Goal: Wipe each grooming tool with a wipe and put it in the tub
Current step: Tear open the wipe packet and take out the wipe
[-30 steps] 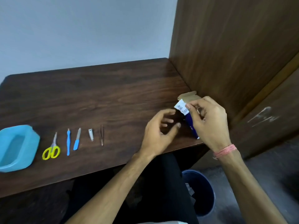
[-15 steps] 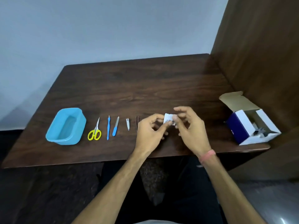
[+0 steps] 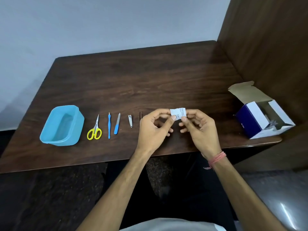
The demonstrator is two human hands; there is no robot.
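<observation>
A small white wipe sachet (image 3: 178,113) is held above the table, pinched at its left edge by my left hand (image 3: 154,130) and at its right edge by my right hand (image 3: 200,130). On the table to the left lie yellow-handled scissors (image 3: 94,130), a thin blue tool (image 3: 109,125), a blue-handled nail file (image 3: 117,124), a small nail clipper (image 3: 130,120) and tweezers (image 3: 140,116), the last partly hidden behind my left hand. The empty blue tub (image 3: 62,125) stands at the far left of the row.
An open blue-and-white cardboard box (image 3: 260,117) sits at the table's right end beside a wooden side panel (image 3: 266,47). The dark wooden table (image 3: 141,77) ends near my forearms. A pale wall stands behind.
My hands left the box at the right and came to the middle with a sachet held between them. The view swung left and rose, bringing the whole table in.
</observation>
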